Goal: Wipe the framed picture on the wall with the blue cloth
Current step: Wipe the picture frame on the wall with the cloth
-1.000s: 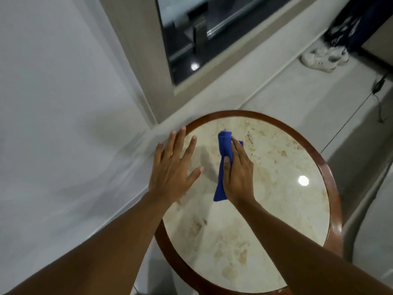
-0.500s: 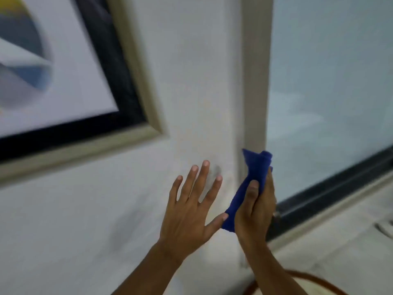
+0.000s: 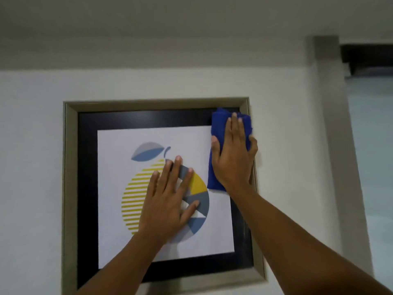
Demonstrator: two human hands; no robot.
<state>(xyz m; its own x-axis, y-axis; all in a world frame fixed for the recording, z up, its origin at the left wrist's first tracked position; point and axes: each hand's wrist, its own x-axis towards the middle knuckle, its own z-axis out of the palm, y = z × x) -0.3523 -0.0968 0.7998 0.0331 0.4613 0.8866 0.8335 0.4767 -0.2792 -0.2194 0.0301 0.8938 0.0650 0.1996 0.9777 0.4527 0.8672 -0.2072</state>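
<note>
The framed picture [image 3: 85, 188] hangs on the white wall, with a beige frame, a black mat and a yellow, grey and blue fruit print. My right hand [image 3: 235, 154] presses the folded blue cloth [image 3: 218, 124] flat against the picture's upper right corner, over the black mat and the frame's right edge. My left hand [image 3: 170, 196] lies flat with fingers spread on the glass, over the middle of the print, and holds nothing.
A beige window jamb [image 3: 331, 124] runs down the wall to the right of the picture, with frosted glass [image 3: 372, 145] beyond it. The ceiling [image 3: 191, 22] is close above the frame.
The view rose from the round table to the wall and then the picture. My right hand carried the blue cloth up onto the picture's upper right corner; my left hand came to rest on the glass.
</note>
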